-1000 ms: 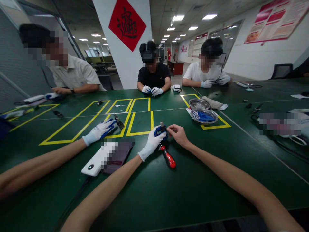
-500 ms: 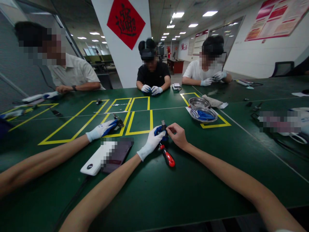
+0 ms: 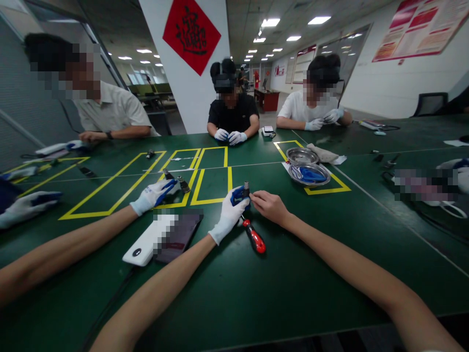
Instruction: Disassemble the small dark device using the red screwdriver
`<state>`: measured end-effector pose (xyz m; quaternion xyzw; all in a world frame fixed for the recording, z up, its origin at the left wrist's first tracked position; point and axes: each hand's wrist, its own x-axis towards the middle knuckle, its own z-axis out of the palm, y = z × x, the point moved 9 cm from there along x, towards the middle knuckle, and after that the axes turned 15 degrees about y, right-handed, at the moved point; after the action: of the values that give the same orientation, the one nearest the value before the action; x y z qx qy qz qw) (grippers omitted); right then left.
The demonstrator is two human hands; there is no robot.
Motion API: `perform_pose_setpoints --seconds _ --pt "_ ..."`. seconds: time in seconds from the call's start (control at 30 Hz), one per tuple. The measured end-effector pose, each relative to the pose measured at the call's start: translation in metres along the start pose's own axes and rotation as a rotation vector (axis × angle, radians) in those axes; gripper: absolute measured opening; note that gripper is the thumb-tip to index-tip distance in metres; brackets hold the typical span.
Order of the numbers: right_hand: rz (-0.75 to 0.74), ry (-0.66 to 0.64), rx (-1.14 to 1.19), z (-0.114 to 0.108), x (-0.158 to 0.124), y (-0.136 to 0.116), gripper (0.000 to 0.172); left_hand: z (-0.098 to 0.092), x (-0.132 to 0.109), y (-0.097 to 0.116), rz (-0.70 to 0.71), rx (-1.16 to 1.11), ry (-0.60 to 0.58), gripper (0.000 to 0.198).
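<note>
My left hand (image 3: 230, 212), in a white and blue glove, is closed around a small dark cylindrical connector (image 3: 246, 190) with a metal tip pointing up. My bare right hand (image 3: 270, 205) pinches its thumb and fingers together against the connector's right side; whatever lies between those fingertips is too small to make out. Just below my left hand, a red and black screwdriver (image 3: 254, 237) lies on the table, its shaft end running under the glove.
At left, a co-worker's gloved hand (image 3: 154, 195) reaches to two dark connectors (image 3: 183, 185). A white power bank (image 3: 150, 239) and a dark phone (image 3: 179, 237) lie nearer me. Steel bowls (image 3: 309, 182), one with blue gloves, stand right of centre. Yellow tape (image 3: 210, 201) marks the table.
My right hand's fingers have straightened and come closer to the connector. The co-worker's hand at left has shifted, showing two connectors. Another gloved hand has come in at the left edge.
</note>
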<state>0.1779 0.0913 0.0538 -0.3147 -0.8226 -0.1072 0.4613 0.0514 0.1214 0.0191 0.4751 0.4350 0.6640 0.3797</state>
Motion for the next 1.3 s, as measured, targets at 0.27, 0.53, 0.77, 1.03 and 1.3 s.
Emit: perform_pose_setpoints --seconds 0.27,0.53,0.77,1.03,1.3 --pt "0.48 0.11 0.102 -0.011 0.009 0.054 0.026 -0.005 0.004 -0.007 -0.08 -0.031 0.058 0.047" --pt "0.43 -0.39 -0.145 0.046 0.025 0.087 0.018 -0.009 0.007 -0.012 -0.143 -0.123 0.112 0.044" --pt "0.269 -0.551 -0.233 0.068 0.029 0.073 0.012 -0.009 0.005 -0.006 -0.123 -0.12 0.119 0.047" --pt "0.201 -0.49 -0.25 0.06 0.031 0.078 0.02 -0.012 0.008 -0.012 -0.188 -0.169 0.15 0.048" --pt "0.461 -0.523 -0.151 0.045 0.013 0.117 0.021 -0.011 0.006 -0.01 -0.168 -0.11 0.115 0.047"
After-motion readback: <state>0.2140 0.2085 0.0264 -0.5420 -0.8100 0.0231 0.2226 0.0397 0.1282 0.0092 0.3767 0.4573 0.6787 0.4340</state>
